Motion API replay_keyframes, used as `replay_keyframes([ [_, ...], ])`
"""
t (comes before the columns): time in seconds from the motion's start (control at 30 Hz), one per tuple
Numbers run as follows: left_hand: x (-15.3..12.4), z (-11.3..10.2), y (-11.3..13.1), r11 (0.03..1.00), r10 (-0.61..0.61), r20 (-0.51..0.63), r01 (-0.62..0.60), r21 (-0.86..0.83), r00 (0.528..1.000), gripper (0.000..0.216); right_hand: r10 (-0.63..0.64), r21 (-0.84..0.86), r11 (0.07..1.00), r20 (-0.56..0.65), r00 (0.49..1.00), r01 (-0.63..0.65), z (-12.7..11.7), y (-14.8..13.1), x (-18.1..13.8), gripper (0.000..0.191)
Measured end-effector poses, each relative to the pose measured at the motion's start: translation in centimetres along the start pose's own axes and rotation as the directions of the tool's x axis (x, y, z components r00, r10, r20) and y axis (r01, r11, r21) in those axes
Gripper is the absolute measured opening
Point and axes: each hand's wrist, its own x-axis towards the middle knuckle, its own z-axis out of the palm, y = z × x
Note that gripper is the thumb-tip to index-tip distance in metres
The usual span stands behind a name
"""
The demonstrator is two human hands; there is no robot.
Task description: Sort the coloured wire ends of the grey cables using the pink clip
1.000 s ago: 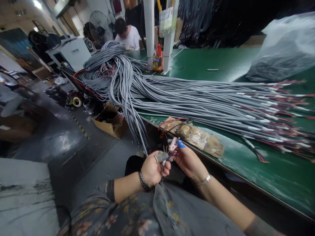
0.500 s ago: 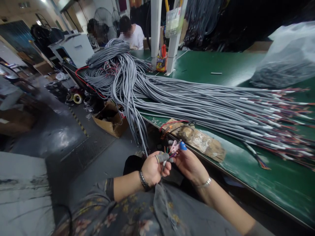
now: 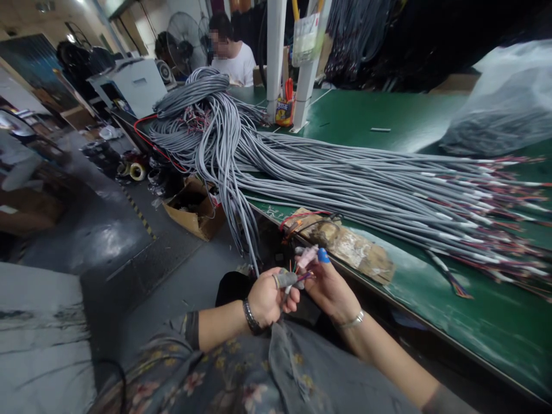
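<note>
At the end of a grey cable, a fan of thin coloured wires [image 3: 303,277] sticks out of my left hand [image 3: 268,298]. Grey covers wrap the fingertips of this hand, which is closed around the cable's pale end. My right hand [image 3: 328,292] is beside the wire tips, fingers bent, a blue cover on its thumb. A pinkish-white piece [image 3: 307,257] shows at its fingertips; whether it is a finger wrap or a held thing is unclear. Above, a large bundle of grey cables [image 3: 328,167] lies along the green bench, its stripped, coloured ends at the right.
The green bench [image 3: 435,276] has its edge just beyond my hands. On it lie a taped cardboard piece [image 3: 353,253] and a clear plastic bag [image 3: 504,103]. A white post [image 3: 275,57] stands behind. An open carton [image 3: 196,210] is on the floor; a person [image 3: 235,60] sits opposite.
My right hand has shifted slightly, and the pinkish piece at its fingertips has turned. More of the purple wires shows between the hands. My left hand stays nearly still.
</note>
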Motion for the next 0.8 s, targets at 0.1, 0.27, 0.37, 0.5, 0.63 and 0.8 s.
replay_keyframes([
  [0.1, -0.3, -0.3, -0.2, 1.0, 0.009, 0.02, -0.009, 0.013, 1.0, 0.034, 0.017, 0.001, 1.0, 0.04, 0.999, -0.017, -0.3, 0.0, -0.1, 0.036],
  [0.27, -0.8, -0.6, -0.3, 0.994, 0.064, -0.014, -0.062, 0.088, 0.998, 0.037, 0.132, 0.01, 0.991, 0.103, 0.986, -0.134, -1.4, -0.3, -0.5, 0.038],
  [0.37, -1.0, -0.5, -0.1, 0.986, 0.11, -0.051, -0.103, 0.129, 0.993, 0.037, 0.202, -0.01, 0.979, 0.118, 0.972, -0.202, -2.0, -0.4, -0.8, 0.039],
  [0.5, -1.3, -0.3, 0.3, 0.982, 0.145, -0.086, -0.133, 0.136, 0.986, 0.035, 0.227, -0.029, 0.974, 0.099, 0.969, -0.225, -2.3, -0.5, -0.8, 0.039],
  [0.63, -1.1, 0.0, 0.4, 0.984, 0.152, -0.091, -0.142, 0.104, 0.984, 0.036, 0.165, -0.018, 0.986, 0.068, 0.984, -0.164, -1.6, -0.6, -0.4, 0.043],
  [0.8, -0.7, 0.3, 0.1, 0.992, 0.125, -0.07, -0.123, 0.034, 0.99, 0.034, 0.029, -0.049, 0.998, 0.003, 1.0, -0.029, -0.3, -0.5, 0.1, 0.041],
])
